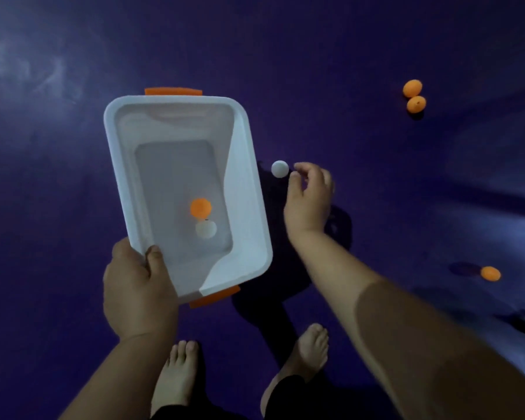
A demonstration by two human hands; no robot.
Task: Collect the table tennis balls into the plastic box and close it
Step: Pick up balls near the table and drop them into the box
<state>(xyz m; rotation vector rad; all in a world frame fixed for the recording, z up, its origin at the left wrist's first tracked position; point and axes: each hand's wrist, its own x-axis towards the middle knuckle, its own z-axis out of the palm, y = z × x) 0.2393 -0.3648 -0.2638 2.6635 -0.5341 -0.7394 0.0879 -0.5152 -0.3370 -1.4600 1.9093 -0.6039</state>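
**Hands at the box: one gripping, one reaching for a white ball**

Hands were split between jobs. My left hand [140,286] gripped the plastic box [246,189] at its near corner, thumb over the rim, carrying it tilted above the floor [58,177]. My right hand [308,198] was loosely open, fingertips [297,168] just beside a white ball [279,169] at about 3 o'clock from the box; I could not tell whether they touched.

I judged the balls very light, hard and smooth, quick to roll or bounce, so a gentle pinch across the middle would suit.

Inside the box lay an orange ball [200,207] and a pale one [206,229], touching. Two orange balls [412,88] sat together at 2 o'clock, another [490,273] alone at 4 o'clock. Orange latches [173,91] showed at both ends; no lid was visible.
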